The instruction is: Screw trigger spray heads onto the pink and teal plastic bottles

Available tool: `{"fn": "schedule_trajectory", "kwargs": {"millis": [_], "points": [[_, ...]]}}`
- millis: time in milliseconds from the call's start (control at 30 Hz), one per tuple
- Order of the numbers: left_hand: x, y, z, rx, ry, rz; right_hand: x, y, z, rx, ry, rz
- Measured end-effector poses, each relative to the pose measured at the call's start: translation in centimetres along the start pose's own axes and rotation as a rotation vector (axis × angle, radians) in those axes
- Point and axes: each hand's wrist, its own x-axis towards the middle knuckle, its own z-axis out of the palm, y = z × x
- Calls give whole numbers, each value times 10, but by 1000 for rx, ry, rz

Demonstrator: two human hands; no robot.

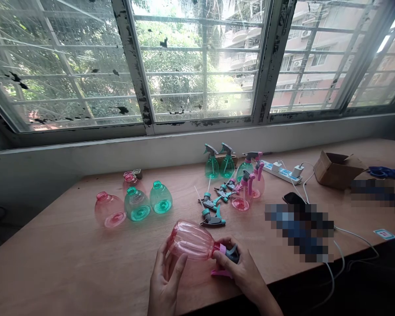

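Left hand (166,281) cups my pink bottle (191,241) near the desk (69,254) edge; right hand (240,267) clamps its sprayer (228,254).

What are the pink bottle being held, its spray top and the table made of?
The pink bottle looks like thin, glossy, tinted see-through plastic: light passes through it and its ribbed wall catches highlights. The spray head seems to be opaque plastic, with a grey body and a pink collar and trigger, and looks duller. The table looks like wood or wood veneer, smooth light brown with faint grain; I cannot tell which.
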Motion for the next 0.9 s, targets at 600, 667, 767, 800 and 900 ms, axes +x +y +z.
{"fn": "schedule_trajectory", "kwargs": {"millis": [600,667,767,800,900], "points": [[-5,8,11,43,136,-34,1,2,-1,-34,10,-10],[-1,1,7,48,126,-15,1,1,-1,-37,8,-13],[4,-8,-1,88,88,36,1,0,-1,-35,15,-17],[5,-10,-3,101,68,46,1,1,-1,-33,18,-20],[6,-13,-5,108,15,44,1,2,-1,-22,22,-27]]}}
